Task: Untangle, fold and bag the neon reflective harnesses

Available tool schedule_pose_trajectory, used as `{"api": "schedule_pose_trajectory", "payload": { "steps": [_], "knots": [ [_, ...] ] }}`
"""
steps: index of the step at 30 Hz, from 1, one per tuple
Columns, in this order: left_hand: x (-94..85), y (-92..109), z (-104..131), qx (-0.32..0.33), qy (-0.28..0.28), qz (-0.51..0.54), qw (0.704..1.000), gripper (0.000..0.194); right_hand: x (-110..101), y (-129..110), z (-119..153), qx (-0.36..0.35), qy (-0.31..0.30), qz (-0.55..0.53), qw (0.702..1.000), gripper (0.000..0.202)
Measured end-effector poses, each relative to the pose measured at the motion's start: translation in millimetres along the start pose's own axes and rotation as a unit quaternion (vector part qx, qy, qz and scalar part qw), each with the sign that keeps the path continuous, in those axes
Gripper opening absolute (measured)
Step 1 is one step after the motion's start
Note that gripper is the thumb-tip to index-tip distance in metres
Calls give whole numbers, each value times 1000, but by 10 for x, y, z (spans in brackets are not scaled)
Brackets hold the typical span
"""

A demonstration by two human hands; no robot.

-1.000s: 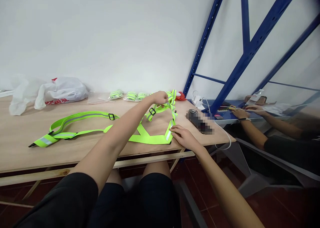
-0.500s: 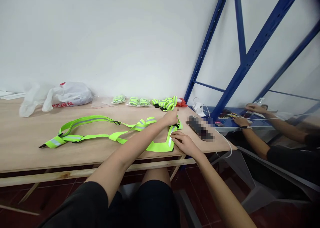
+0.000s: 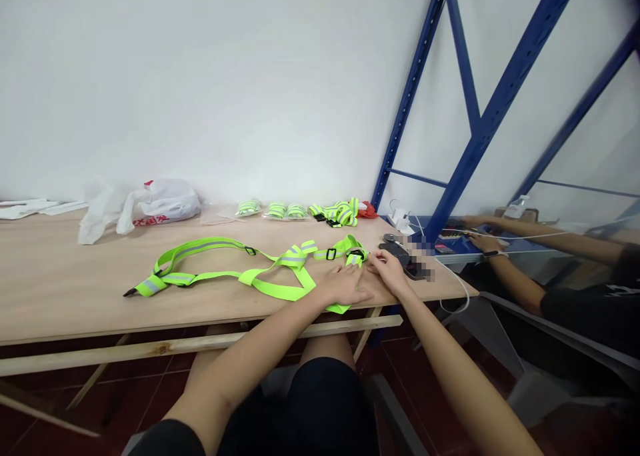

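Observation:
A neon-yellow reflective harness (image 3: 277, 289) with grey stripes and black buckles lies stretched along the table. My left hand (image 3: 347, 285) rests flat on its right part, fingers extended and spread, covering some of the strap. Beside it, at the harness's right end near a black buckle, is my right hand (image 3: 389, 269), its fingers curled and the fingertips pinched at the strap's edge. The exact grip there is partly hidden. Another bundled reflective harness (image 3: 340, 213) lies farther back, behind my hands.
Several packed reflective bundles (image 3: 286, 211) lie along the wall, with a white plastic bag (image 3: 167, 201) left of them. Right of my hands is a dark, partly pixelated object (image 3: 397, 256). A white cable (image 3: 469, 299) hangs near the blue rack (image 3: 465, 156). Another person's arms (image 3: 517, 276) are at the right.
My left hand has come down from the far end of the strap and now lies flat nearer the table's front edge. My right hand has moved farther away, to the harness's right end.

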State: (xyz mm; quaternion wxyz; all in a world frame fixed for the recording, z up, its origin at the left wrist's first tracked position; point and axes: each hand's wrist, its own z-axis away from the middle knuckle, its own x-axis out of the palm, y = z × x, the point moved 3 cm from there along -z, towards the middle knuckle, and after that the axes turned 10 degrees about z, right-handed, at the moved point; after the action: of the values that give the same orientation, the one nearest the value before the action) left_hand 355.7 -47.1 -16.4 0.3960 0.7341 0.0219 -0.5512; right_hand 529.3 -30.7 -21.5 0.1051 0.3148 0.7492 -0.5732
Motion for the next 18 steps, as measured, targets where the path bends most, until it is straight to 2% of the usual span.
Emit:
{"api": "schedule_pose_trajectory", "payload": {
  "steps": [2,5,9,15,18],
  "knots": [
    [9,-56,49,1,-33,-33,999,75,1,12,-122,39,55,61,996,41],
    [-35,-162,144,11,-48,-59,997,62,85,-45,-288,34,41,118,992,42],
    [-187,-338,320,35,-29,-70,997,56,239,-101,-366,22,-19,73,997,25],
    [-436,-592,567,86,18,-9,996,52,333,-26,-367,47,-38,-29,998,25],
    [-501,-667,651,73,43,11,996,50,317,7,-383,69,-48,-73,994,23]
  ]
}}
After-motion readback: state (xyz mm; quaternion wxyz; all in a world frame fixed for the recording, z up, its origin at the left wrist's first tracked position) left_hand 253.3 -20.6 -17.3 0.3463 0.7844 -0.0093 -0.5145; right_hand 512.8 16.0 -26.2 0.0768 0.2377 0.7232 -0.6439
